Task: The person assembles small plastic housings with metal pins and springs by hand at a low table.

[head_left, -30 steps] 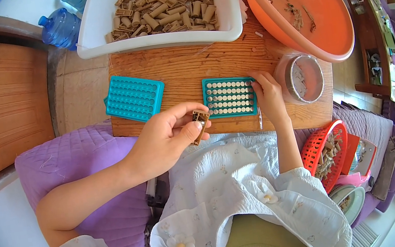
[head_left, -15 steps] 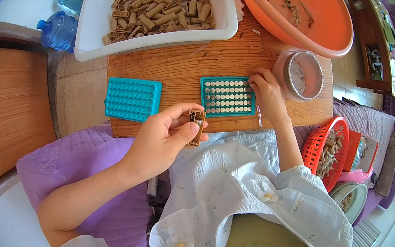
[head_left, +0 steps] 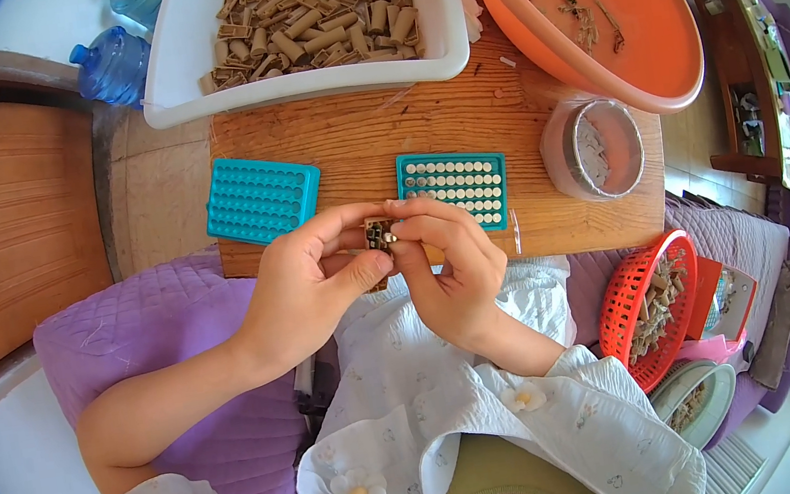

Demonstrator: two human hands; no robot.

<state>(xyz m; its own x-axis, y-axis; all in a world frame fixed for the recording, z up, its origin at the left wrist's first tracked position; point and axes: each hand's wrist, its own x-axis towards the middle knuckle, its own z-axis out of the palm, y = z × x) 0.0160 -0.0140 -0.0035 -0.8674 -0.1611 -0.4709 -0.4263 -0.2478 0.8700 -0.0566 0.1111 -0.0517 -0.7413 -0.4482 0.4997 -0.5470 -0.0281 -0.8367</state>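
Observation:
My left hand (head_left: 321, 262) is closed around a brown plastic housing (head_left: 376, 234) with small metal parts inside. Against its right side, my right hand (head_left: 453, 264) is pinching a small silvery-white piece (head_left: 392, 236). The two hands meet over the table's near edge, and their fingers partly cover the housing. Just behind my right hand lies a teal tray (head_left: 503, 176) holding rows of small round whitish discs, some of them darker at the left. To the left of it rests another teal tray (head_left: 262, 197) with rows of round hollows.
A white bin (head_left: 307, 85) of brown plastic pieces stands at the back of the wooden table (head_left: 349, 132). An orange basin (head_left: 637, 61) and a clear tub (head_left: 559, 153) with pale pieces occupy the right. Below the table's right side sits a red basket (head_left: 617, 317).
My right hand has come from the right edge of the disc tray to the housing in my left hand, now with a small silvery-white piece between its fingers. The left hand stays nearly in place.

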